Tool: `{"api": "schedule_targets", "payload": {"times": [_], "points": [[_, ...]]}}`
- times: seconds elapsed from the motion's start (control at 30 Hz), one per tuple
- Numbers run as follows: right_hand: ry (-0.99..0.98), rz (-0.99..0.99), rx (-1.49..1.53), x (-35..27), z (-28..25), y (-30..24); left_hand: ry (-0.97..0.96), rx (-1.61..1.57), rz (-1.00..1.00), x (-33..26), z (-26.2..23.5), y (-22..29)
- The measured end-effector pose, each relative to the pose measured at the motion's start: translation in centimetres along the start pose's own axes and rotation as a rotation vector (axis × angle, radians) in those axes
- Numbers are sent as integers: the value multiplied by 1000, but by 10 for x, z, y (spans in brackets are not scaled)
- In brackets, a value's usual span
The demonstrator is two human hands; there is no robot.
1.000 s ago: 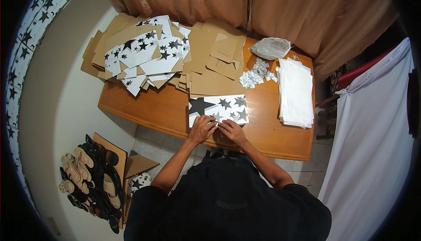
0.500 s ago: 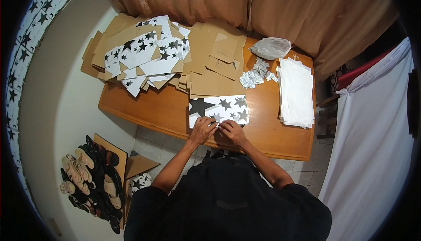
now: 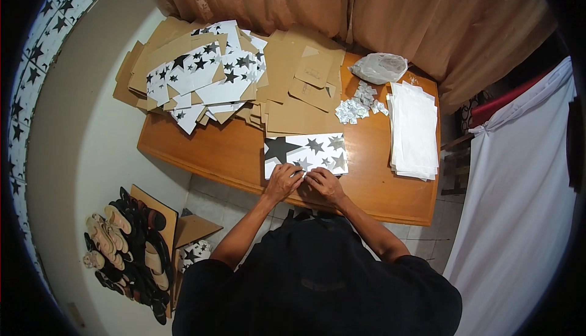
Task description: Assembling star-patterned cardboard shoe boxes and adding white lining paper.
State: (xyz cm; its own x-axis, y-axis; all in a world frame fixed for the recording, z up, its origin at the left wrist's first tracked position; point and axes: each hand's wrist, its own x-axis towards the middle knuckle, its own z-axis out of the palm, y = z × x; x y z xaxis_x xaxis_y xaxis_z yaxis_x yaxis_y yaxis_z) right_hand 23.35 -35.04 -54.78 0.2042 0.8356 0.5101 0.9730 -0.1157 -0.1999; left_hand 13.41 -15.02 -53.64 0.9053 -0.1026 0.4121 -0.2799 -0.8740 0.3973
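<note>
A white sheet with black stars lies flat on the wooden table, close to the near edge. Both hands rest on its near edge, side by side. My left hand presses down with curled fingers on the sheet's lower left part. My right hand pinches or presses the lower edge just beside it. The fingertips hide what they hold; it looks like the sheet's edge.
Piles of brown cardboard and star-printed sheets cover the table's far left. A stack of white paper lies at the right, small silvery pieces and a plastic bag behind. Shoes sit on the floor at left. White cloth hangs right.
</note>
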Motion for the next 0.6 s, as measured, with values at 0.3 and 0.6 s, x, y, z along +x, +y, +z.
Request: {"api": "schedule_targets", "payload": {"times": [0.3, 0.6], "points": [[-24, 50, 35, 3, -4, -6, 13, 36, 28, -6, 6, -1], [-63, 130, 52, -4, 10, 4, 25, 55, 27, -3, 9, 0]]}}
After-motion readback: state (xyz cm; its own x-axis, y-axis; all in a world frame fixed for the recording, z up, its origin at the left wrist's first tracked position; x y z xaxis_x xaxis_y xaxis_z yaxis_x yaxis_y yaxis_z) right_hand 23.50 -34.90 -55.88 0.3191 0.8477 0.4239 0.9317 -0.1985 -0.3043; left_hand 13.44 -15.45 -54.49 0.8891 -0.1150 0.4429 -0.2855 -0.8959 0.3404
